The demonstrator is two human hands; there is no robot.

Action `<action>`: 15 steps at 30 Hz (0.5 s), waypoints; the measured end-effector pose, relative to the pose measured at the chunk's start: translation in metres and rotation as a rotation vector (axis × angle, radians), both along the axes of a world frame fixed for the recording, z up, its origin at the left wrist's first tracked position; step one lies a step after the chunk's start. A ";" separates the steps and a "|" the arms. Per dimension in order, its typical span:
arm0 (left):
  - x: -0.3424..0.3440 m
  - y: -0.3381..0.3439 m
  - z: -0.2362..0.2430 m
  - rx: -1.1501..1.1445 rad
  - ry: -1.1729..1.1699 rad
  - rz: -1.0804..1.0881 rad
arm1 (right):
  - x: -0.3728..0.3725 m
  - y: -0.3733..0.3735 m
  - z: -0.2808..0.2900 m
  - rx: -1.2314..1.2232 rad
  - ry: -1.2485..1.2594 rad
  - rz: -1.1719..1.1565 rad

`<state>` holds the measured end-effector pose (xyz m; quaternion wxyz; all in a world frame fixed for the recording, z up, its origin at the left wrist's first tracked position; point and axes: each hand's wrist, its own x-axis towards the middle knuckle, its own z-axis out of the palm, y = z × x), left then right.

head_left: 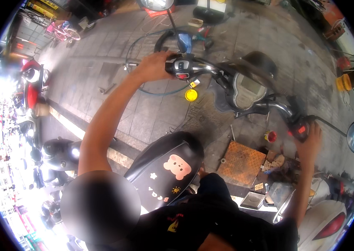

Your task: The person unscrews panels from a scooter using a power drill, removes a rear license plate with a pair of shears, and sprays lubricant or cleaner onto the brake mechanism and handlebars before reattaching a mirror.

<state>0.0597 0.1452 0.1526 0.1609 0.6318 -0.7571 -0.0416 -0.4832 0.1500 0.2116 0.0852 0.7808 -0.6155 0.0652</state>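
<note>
My left hand (155, 67) is wrapped round the left handlebar grip of a scooter, beside a switch block (182, 69) with a red button. On the far side of the bars, my right hand (310, 141) closes round the right grip, next to another switch block (300, 129). Between them sits the dashboard (249, 91) with its grey display. The bars are turned, so the left grip lies farther away than the right. The black seat (160, 171), with a pink bear picture on it, is at my left side.
A rusty metal plate (240, 163) lies on the paving by a red can (270, 136). A yellow lid (191, 95), a hose and a power tool (204, 39) are beyond the left grip. A white scooter (321, 224) stands at right; parked scooters (60, 152) line the left.
</note>
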 end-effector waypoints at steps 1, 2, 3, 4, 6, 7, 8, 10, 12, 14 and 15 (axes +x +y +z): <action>0.005 0.002 -0.002 0.039 -0.014 0.018 | -0.002 -0.002 -0.005 0.009 -0.013 0.018; 0.008 0.012 0.008 0.081 -0.038 0.049 | 0.003 -0.003 -0.008 0.006 -0.015 0.037; 0.004 0.014 0.011 0.124 -0.045 0.062 | 0.002 -0.003 -0.009 0.004 0.001 0.040; 0.008 0.011 0.015 0.172 -0.089 0.091 | 0.001 -0.002 -0.010 0.004 0.012 0.047; 0.005 -0.003 0.015 0.278 -0.137 0.119 | -0.006 0.000 0.001 -0.045 0.068 0.007; -0.004 -0.005 0.015 0.232 -0.139 0.112 | -0.012 0.004 0.002 -0.044 0.114 -0.016; -0.008 -0.003 0.013 0.200 -0.133 0.114 | -0.014 0.002 -0.002 -0.080 0.142 0.052; -0.020 -0.009 0.022 0.338 -0.129 0.187 | -0.011 0.000 -0.007 -0.056 0.171 0.059; -0.016 -0.007 0.011 0.182 -0.074 0.063 | -0.020 -0.003 -0.005 -0.064 0.198 0.088; -0.007 0.007 0.016 0.139 -0.004 0.076 | -0.007 -0.002 -0.004 -0.055 0.179 0.087; -0.003 0.001 0.009 0.078 -0.025 0.016 | -0.010 -0.003 -0.006 -0.066 0.195 0.057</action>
